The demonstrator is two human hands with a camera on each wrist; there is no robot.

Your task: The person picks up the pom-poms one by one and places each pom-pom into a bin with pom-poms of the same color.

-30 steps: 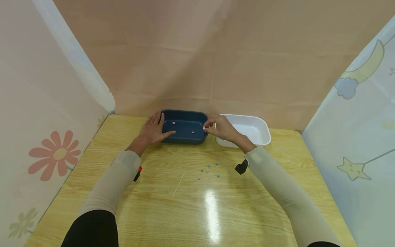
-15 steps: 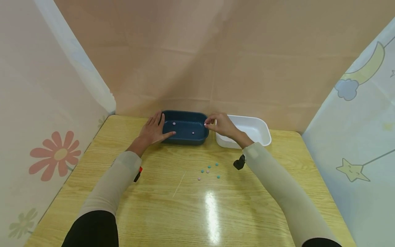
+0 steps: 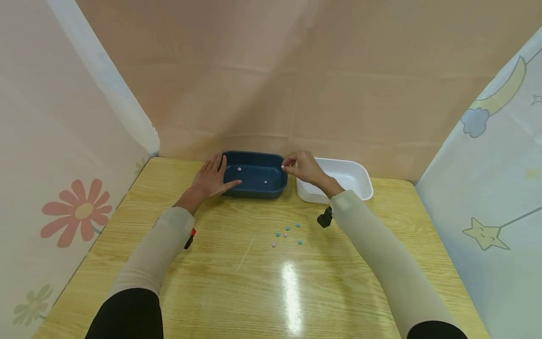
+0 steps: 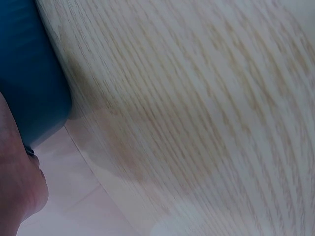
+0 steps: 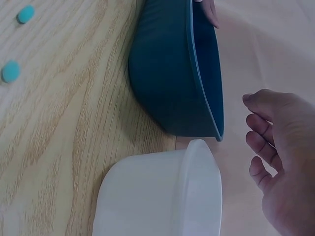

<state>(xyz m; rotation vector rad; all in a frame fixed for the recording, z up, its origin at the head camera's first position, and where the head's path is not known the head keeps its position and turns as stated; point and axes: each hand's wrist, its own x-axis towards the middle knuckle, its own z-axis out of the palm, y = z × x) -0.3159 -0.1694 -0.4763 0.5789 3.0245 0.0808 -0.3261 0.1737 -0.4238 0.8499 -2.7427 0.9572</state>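
A pale wood-grain bench (image 3: 220,296) fills the middle, with a tan backdrop (image 3: 254,70) standing at 12 o'clock, away from the person. A flower-printed panel (image 3: 25,155) rises at 9 o'clock, and a panel with moon and stars (image 3: 478,188) at 3. Two light sleeves (image 3: 152,256) reach in from the 7 and 5 o'clock sides. Near the backdrop sits a dark blue tray (image 3: 254,193); at its 3 o'clock, just beside it, is a white tray (image 3: 349,181). The left hand (image 3: 209,180) rests on the blue tray's 9 o'clock end, fingers extended along the outside and thumb stretched over the near rim. The right hand (image 3: 308,168) is by the blue tray's 3 o'clock end, in front of part of the white tray, and pinches a pale bead (image 3: 282,166) at its fingertips. Below the right sleeve's cuff juts a black device (image 3: 325,217). Two pinkish beads (image 3: 265,182) lie inside the blue tray, toward its 10 and 4 o'clock. On the bench, at the blue tray's 5 o'clock, four turquoise beads (image 3: 300,242) and two pink beads (image 3: 274,245) lie loosely scattered.
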